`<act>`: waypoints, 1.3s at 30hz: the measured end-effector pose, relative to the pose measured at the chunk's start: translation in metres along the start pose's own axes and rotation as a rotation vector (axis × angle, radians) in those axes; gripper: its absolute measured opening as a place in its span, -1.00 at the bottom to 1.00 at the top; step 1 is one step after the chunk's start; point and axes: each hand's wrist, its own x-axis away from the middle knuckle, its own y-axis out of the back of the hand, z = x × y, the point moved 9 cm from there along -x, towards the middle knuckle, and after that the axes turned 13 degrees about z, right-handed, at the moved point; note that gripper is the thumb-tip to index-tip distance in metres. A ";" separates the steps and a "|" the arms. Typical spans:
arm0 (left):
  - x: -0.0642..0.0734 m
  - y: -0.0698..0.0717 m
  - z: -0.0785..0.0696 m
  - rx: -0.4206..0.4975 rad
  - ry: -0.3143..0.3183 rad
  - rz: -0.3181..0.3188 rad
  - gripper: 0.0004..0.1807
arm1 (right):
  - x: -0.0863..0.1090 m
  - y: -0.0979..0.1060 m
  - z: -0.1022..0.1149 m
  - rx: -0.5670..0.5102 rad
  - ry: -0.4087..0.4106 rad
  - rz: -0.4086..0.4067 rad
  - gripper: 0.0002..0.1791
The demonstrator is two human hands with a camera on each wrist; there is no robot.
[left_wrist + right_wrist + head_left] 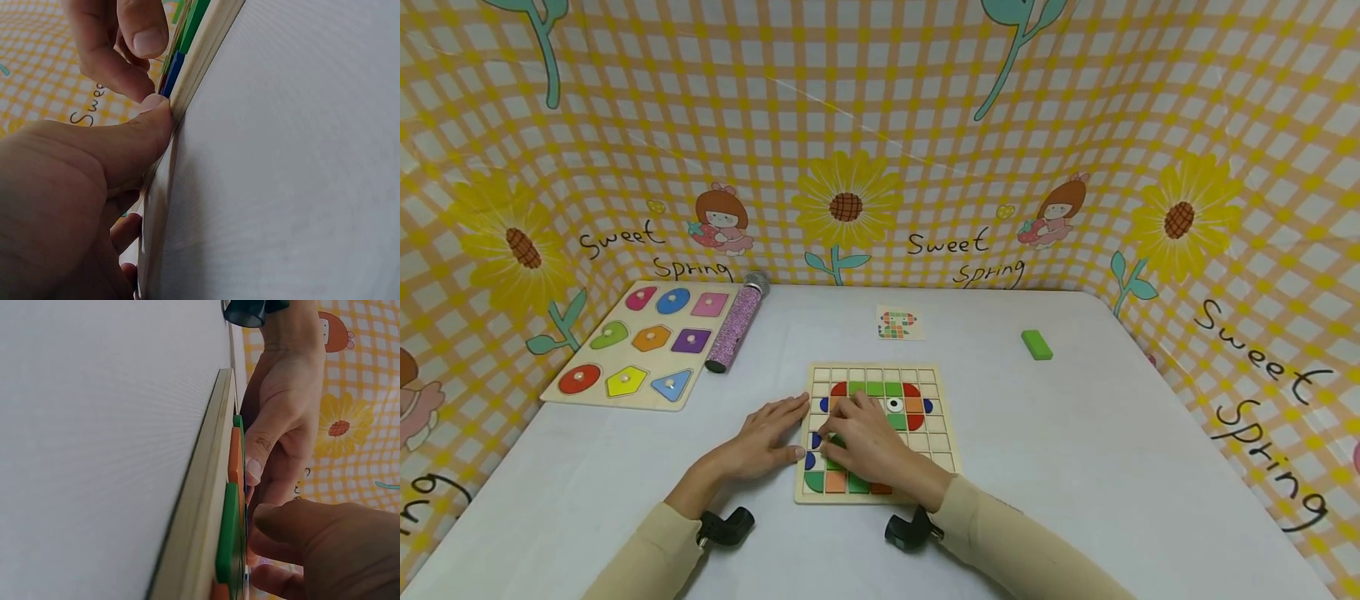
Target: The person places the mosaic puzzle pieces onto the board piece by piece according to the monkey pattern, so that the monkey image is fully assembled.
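Observation:
A wooden grid board (951,425) lies on the table with red, green, orange and blue mosaic tiles and a round eye tile (895,405) set in it. My left hand (760,440) lies flat beside the board, fingertips and thumb at its left edge. Above the board's left part is my right hand (868,437), fingers bent down and fingertips right at a blue half-round tile (816,440). In the left wrist view, the right thumb and index finger stand apart with nothing between them, close to the left thumb (150,122). My right hand covers several middle tiles.
A pattern card (900,323) lies behind the board, and a green block (1037,345) sits to the right. At the back left are a knobbed shape puzzle (617,387) and a glittery pink microphone (735,327). Checked cloth (880,125) walls the table's back and sides.

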 end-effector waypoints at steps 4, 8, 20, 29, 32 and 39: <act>0.000 0.000 0.000 0.004 -0.002 0.000 -0.25 | 0.001 -0.001 0.001 0.020 0.009 0.012 -0.78; 0.000 0.000 -0.001 -0.001 -0.008 -0.002 -0.25 | 0.000 -0.002 0.002 0.029 0.012 0.023 -0.78; -0.001 0.000 -0.001 0.003 -0.006 -0.003 -0.25 | 0.001 -0.001 0.004 0.006 0.024 0.024 -0.76; 0.000 0.001 -0.001 0.008 0.013 -0.003 -0.25 | 0.015 0.010 -0.006 -0.016 0.013 -0.033 -0.74; 0.001 0.001 -0.001 0.006 0.015 -0.007 -0.24 | 0.022 0.014 -0.014 -0.033 0.006 -0.055 -0.74; 0.001 0.000 -0.002 0.003 0.022 -0.017 -0.25 | 0.039 0.020 -0.045 -0.003 -0.060 -0.099 -0.74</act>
